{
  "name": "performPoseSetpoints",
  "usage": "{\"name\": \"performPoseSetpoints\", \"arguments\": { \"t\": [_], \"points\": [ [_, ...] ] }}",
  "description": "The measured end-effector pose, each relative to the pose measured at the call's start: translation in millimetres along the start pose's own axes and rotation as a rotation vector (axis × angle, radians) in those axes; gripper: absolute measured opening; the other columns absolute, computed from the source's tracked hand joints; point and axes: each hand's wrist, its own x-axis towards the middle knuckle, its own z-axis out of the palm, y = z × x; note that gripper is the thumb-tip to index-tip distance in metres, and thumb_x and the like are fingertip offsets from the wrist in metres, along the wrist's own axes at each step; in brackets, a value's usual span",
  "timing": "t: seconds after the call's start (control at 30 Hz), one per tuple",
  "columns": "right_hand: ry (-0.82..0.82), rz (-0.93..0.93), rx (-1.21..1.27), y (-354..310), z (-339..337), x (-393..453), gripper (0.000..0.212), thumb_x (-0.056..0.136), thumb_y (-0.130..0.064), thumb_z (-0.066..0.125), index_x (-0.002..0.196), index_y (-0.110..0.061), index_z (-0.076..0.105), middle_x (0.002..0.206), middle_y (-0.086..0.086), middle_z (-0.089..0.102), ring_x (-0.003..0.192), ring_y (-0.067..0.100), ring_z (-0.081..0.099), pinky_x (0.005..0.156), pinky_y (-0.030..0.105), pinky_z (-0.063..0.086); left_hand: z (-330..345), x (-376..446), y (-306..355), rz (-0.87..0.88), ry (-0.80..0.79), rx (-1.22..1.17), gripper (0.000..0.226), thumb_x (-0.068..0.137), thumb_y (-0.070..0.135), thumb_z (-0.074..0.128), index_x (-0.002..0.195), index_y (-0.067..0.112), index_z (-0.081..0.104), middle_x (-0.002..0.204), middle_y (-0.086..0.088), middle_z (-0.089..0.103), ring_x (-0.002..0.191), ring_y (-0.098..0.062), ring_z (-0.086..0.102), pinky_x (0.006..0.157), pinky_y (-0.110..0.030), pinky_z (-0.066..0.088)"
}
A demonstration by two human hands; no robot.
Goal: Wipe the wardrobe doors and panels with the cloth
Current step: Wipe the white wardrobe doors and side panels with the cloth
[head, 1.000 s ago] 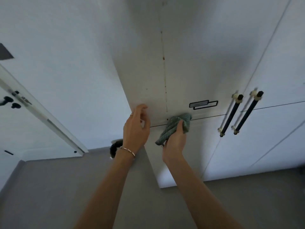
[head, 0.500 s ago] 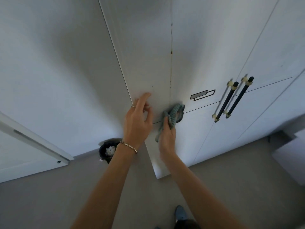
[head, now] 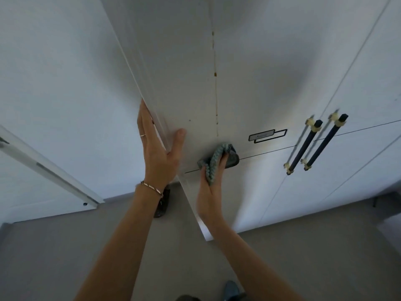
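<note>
A white wardrobe panel (head: 195,88) stands edge-on in front of me, with a brownish drip line running down it. My left hand (head: 158,153) clasps the panel's left edge, fingers flat on the far side, thumb on the front. My right hand (head: 211,192) presses a bunched teal cloth (head: 219,159) against the panel at a thin horizontal seam. White wardrobe doors (head: 325,61) continue to the right.
Two dark bar handles (head: 314,144) hang on the doors at right, beside a small label plate (head: 267,135). A dark object (head: 162,203) sits on the grey floor behind the panel. A white room door (head: 43,170) stands at left. My shoe (head: 231,290) shows below.
My left hand has slid up and spread flat around the panel's edge. The right hand with the cloth stays at the seam. The view has tilted down and moved closer.
</note>
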Motion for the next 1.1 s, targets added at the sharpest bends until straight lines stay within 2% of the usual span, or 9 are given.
{"name": "performPoseSetpoints", "arguments": {
  "t": [0.1, 0.27, 0.43, 0.5, 0.67, 0.77, 0.87, 1.0, 1.1],
  "points": [
    [0.051, -0.084, -0.073, -2, -5, 12, 0.072, 0.106, -0.035, 0.042, 0.138, -0.081, -0.004, 0.169, -0.025, -0.01, 0.156, 0.0, -0.004, 0.13, 0.045, 0.009, -2, 0, 0, -0.003, 0.0, -0.021, 0.089, 0.097, 0.013, 0.074, 0.161, -0.003, 0.015, 0.166, -0.014, 0.022, 0.155, -0.027, 0.026, 0.121, -0.057, 0.036],
    [-0.046, -0.256, -0.336, 19, -2, 12, 0.07, 0.108, -0.031, 0.038, 0.153, -0.053, -0.011, 0.159, -0.04, -0.021, 0.156, 0.003, -0.015, 0.129, 0.036, -0.004, 1, -3, 5, -0.047, 0.025, -0.044, 0.09, 0.096, 0.017, 0.074, 0.162, 0.0, 0.016, 0.166, -0.013, 0.025, 0.154, -0.024, 0.028, 0.117, -0.058, 0.041],
    [-0.095, -0.359, -0.492, 31, -6, 17, 0.07, 0.109, -0.037, 0.034, 0.153, -0.057, -0.016, 0.163, -0.033, -0.022, 0.156, 0.005, -0.018, 0.126, 0.025, -0.012, -1, -1, 4, -0.048, 0.02, -0.04, 0.09, 0.097, 0.016, 0.073, 0.163, 0.009, 0.014, 0.167, -0.007, 0.026, 0.155, -0.021, 0.026, 0.118, -0.058, 0.039],
    [-0.067, -0.467, -0.539, 26, -7, 29, 0.065, 0.109, -0.041, 0.031, 0.16, -0.044, -0.009, 0.165, -0.028, -0.02, 0.156, 0.008, -0.017, 0.127, 0.03, -0.011, -1, -1, 3, -0.044, 0.016, -0.038, 0.089, 0.097, 0.018, 0.073, 0.163, 0.007, 0.015, 0.167, -0.007, 0.025, 0.155, -0.02, 0.025, 0.119, -0.058, 0.038],
    [0.043, -0.788, -0.63, -24, -3, 75, 0.072, 0.097, -0.019, 0.055, 0.159, -0.019, 0.02, 0.17, -0.018, -0.011, 0.159, 0.017, -0.011, 0.127, 0.041, -0.008, 0, -2, 1, -0.027, 0.023, -0.078, 0.087, 0.096, 0.01, 0.073, 0.162, -0.001, 0.017, 0.166, -0.003, 0.024, 0.155, -0.014, 0.024, 0.12, -0.058, 0.037],
    [0.062, -0.871, -0.665, -37, -2, 85, 0.071, 0.097, -0.035, 0.053, 0.159, -0.02, 0.021, 0.17, -0.016, -0.011, 0.159, 0.018, -0.009, 0.127, 0.043, -0.007, -1, -2, 2, -0.029, 0.026, -0.097, 0.087, 0.096, 0.005, 0.074, 0.162, -0.001, 0.018, 0.167, -0.006, 0.026, 0.155, -0.015, 0.026, 0.12, -0.057, 0.037],
    [0.076, -0.9, -0.768, -16, -6, 84, 0.072, 0.095, -0.033, 0.05, 0.158, -0.022, 0.019, 0.172, -0.011, -0.008, 0.159, 0.019, -0.01, 0.127, 0.043, -0.007, -2, -1, 0, -0.047, 0.023, -0.096, 0.088, 0.095, 0.008, 0.075, 0.163, 0.003, 0.02, 0.165, -0.006, 0.029, 0.154, -0.014, 0.028, 0.12, -0.056, 0.038],
    [0.076, -0.908, -0.922, 2, -18, 84, 0.05, 0.096, -0.025, 0.042, 0.145, -0.013, 0.039, 0.161, 0.009, 0.021, 0.158, 0.014, -0.011, 0.128, 0.038, -0.007, -4, -1, -2, -0.046, 0.02, -0.095, 0.088, 0.094, 0.012, 0.077, 0.163, 0.006, 0.022, 0.165, -0.008, 0.031, 0.154, -0.018, 0.028, 0.119, -0.057, 0.039],
    [0.086, -1.024, -0.948, -15, -30, 93, 0.04, 0.108, -0.03, 0.032, 0.143, -0.014, 0.044, 0.158, 0.009, 0.026, 0.159, 0.015, -0.001, 0.127, 0.038, 0.0, -4, 0, -3, -0.039, 0.02, -0.102, 0.088, 0.094, 0.013, 0.077, 0.162, 0.009, 0.022, 0.163, -0.009, 0.033, 0.153, -0.02, 0.031, 0.118, -0.057, 0.04]
  ]
}}
